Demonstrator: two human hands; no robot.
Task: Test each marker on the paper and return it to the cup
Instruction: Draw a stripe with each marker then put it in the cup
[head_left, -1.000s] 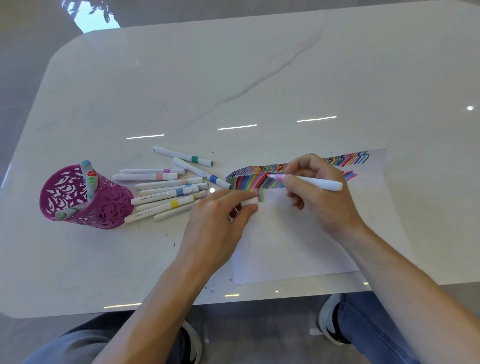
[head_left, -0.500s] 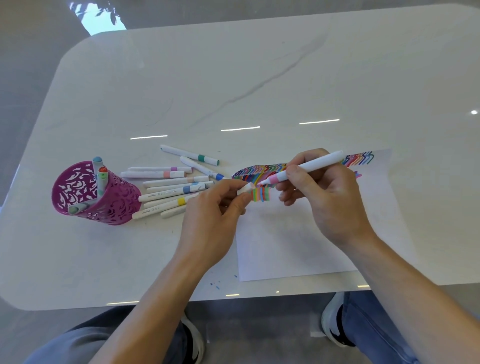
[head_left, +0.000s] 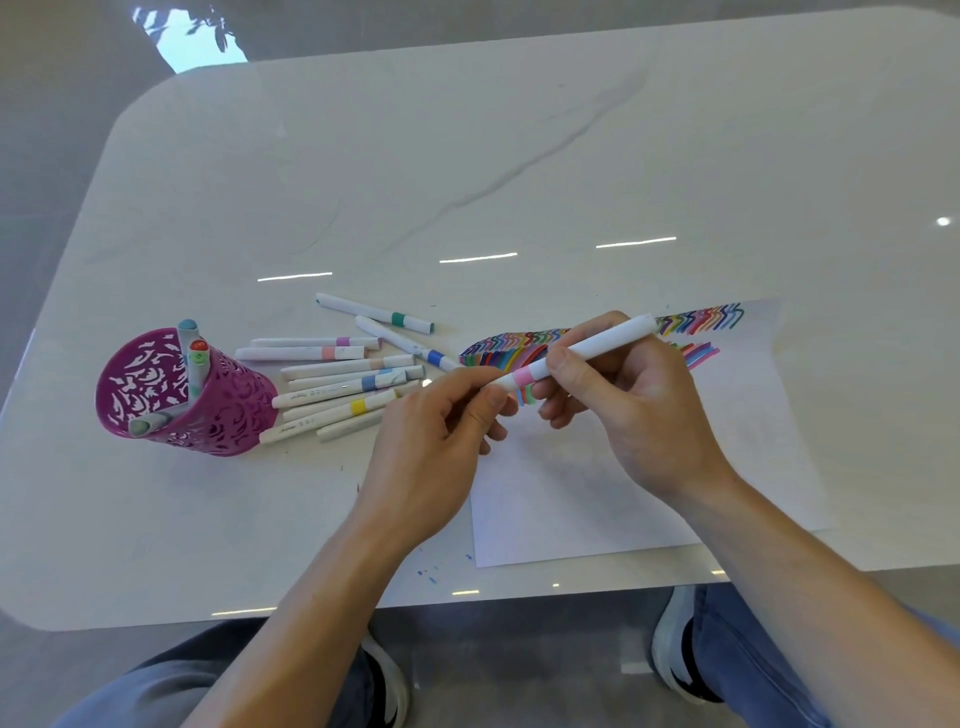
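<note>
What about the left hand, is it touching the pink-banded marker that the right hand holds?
Touching. The head view shows the left hand pinching the end of the pink-banded marker, while the right hand grips its barrel.

We have raised the marker (head_left: 587, 351) off the paper (head_left: 597, 493). One second ago it lay nearly level in the right hand (head_left: 639, 410), tip low at the paper; it now tilts, rear end up and to the right. Half a second ago the left hand (head_left: 441, 447) held the cap (head_left: 501, 383) just apart from the tip. The cap now sits on the tip, pinched between the left thumb and forefinger.
</note>
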